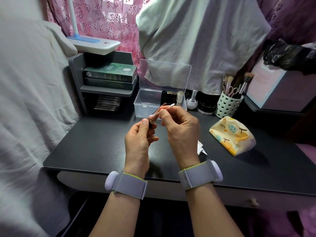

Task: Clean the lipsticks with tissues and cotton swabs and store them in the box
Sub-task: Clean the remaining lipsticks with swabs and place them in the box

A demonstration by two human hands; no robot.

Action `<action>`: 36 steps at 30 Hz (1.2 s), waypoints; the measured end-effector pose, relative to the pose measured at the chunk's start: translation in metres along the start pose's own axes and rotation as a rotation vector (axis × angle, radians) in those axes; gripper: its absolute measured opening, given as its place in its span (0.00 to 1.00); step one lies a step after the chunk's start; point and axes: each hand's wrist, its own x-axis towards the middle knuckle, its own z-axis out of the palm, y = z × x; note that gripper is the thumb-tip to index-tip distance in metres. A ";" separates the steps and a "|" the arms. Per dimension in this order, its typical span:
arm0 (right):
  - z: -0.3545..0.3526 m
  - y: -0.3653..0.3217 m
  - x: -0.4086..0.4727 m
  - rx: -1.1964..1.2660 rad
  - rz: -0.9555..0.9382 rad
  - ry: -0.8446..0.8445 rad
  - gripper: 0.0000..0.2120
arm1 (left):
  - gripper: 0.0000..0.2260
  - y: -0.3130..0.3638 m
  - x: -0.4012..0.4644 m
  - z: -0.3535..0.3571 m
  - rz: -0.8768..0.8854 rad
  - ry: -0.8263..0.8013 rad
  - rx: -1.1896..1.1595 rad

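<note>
Both hands are working above the desk (pixel 102 134): left hand (pixel 139 139) gripping the lipstick (pixel 151 119), right hand (pixel 179 129) pinching the cotton swab (pixel 166 106) vs. it, w/ pressure possibly smearing or snapping the stick.

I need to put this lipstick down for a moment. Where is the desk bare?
Bare: the left part of the desk, between the shelf unit and the front edge. Crowded: the back right, with the clear box, brush cup and tissue pack.

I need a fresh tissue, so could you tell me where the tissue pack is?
In the head view the tissue pack lies on the dark desk, right of the hands, before the green brush cup.
</note>
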 end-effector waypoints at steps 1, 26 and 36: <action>0.000 0.001 0.000 0.001 0.005 -0.002 0.03 | 0.16 0.001 0.000 0.000 -0.002 0.002 -0.002; -0.006 0.004 0.003 0.176 0.200 0.037 0.04 | 0.14 0.012 -0.005 0.006 -0.156 -0.049 -0.153; -0.008 0.007 0.004 0.204 0.214 0.040 0.04 | 0.16 0.017 -0.006 0.008 -0.241 -0.056 -0.229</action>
